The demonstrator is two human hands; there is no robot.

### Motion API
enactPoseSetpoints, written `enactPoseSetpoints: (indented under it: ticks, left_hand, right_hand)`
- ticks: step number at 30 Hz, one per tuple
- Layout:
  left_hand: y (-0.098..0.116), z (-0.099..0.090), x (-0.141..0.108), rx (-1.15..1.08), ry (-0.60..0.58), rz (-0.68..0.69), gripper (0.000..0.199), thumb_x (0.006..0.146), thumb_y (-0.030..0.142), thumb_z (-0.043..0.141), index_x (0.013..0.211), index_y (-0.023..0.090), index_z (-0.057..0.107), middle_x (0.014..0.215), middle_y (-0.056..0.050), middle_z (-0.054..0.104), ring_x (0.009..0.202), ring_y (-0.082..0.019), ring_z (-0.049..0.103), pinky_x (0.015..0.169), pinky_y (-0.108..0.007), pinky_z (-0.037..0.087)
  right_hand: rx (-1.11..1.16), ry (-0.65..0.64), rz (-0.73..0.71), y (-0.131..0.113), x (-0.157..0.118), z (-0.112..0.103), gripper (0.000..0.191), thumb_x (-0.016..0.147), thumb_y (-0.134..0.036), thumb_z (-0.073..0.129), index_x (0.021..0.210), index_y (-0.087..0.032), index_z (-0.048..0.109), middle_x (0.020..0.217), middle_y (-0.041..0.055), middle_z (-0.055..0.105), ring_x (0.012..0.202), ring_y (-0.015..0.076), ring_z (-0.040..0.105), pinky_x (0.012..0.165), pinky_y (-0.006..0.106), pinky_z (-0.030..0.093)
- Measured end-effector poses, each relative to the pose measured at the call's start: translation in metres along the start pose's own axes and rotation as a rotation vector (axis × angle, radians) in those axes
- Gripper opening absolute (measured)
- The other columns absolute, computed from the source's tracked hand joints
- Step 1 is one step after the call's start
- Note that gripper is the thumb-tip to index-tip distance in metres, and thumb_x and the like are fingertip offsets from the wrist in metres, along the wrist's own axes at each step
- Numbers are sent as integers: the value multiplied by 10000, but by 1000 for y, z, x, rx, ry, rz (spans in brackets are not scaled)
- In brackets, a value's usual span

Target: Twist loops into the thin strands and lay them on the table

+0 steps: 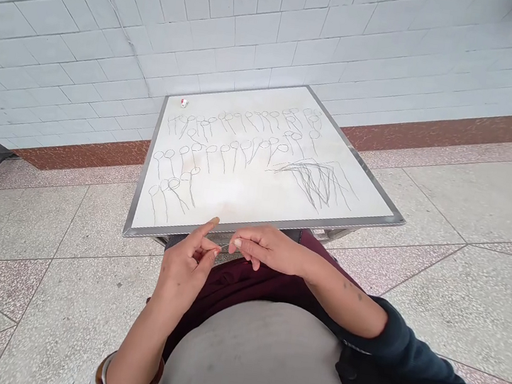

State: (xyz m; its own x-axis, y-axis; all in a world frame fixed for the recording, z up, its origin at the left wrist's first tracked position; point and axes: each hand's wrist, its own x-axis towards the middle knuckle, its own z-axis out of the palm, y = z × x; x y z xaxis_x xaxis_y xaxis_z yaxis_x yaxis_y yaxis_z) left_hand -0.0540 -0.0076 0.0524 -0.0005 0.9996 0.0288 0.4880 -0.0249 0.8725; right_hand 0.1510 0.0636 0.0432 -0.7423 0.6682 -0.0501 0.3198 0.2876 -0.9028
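Observation:
Just past the front edge of the white table [236, 199], my left hand [186, 265] pinches a thin wire-like strand [225, 247] between thumb and fingertip, its index finger raised. Close beside it, my right hand [271, 249] has thumb and fingers closed on the same strand. Only a short bit of the strand shows between the fingertips. On the tabletop, several similar strands [212, 149] lie in rows, each with a round loop at its far end and a tail. A loose pile of unlooped dark strands [317, 181] lies on the right.
A small red and white item [183, 103] sits in the table's far left corner. The table's metal-edged far side stands near a tiled wall [260, 27], with a cable [129, 41] hanging down it. Speckled floor [86, 282] surrounds the table.

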Motion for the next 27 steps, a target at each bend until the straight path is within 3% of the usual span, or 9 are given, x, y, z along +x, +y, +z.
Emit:
enactPoseSetpoints:
  ticks: [3, 6, 11, 21, 27]
  left_hand:
    - [1, -1, 1, 2, 22, -27, 509, 840, 239, 589, 1345, 268, 533, 826, 16, 706, 738, -140, 623, 735, -274, 501]
    - [5, -1, 2, 15, 5, -46, 515, 826, 227, 598, 1336, 260, 541, 824, 18, 713, 719, -136, 618, 752, -278, 494]
    - [8, 0, 4, -41, -6, -70, 509, 825, 233, 604, 1329, 242, 540, 811, 19, 703, 730, -138, 617, 736, -271, 488]
    - [6, 2, 5, -39, 14, -52, 492, 840, 223, 584, 1326, 285, 540, 824, 33, 703, 726, -127, 603, 752, -272, 478]
    - [2, 4, 7, -118, 3, -78, 503, 825, 255, 613, 1323, 262, 543, 814, 15, 707, 780, -149, 626, 760, -279, 479]
  right_hand:
    - [-4, 121, -28, 2, -1, -5, 369, 1002, -400, 354, 1016, -172, 643, 824, 25, 633, 708, 127, 617, 683, 255, 477]
    - [-202, 244, -172, 5, 1, -3, 243, 965, -356, 485, 996, -193, 664, 877, 49, 654, 866, 171, 586, 747, 283, 468]
    - [-357, 287, -359, 9, 6, 12, 127, 936, -212, 543, 957, -190, 666, 795, 45, 651, 815, 175, 546, 715, 284, 461]
    - [-494, 565, -396, 13, 15, 35, 140, 832, -51, 524, 835, -159, 613, 755, 50, 618, 733, 174, 529, 654, 278, 449]
    - [-430, 601, -341, 13, 17, 39, 177, 802, 0, 529, 824, -159, 602, 748, 41, 633, 743, 173, 530, 656, 268, 440]
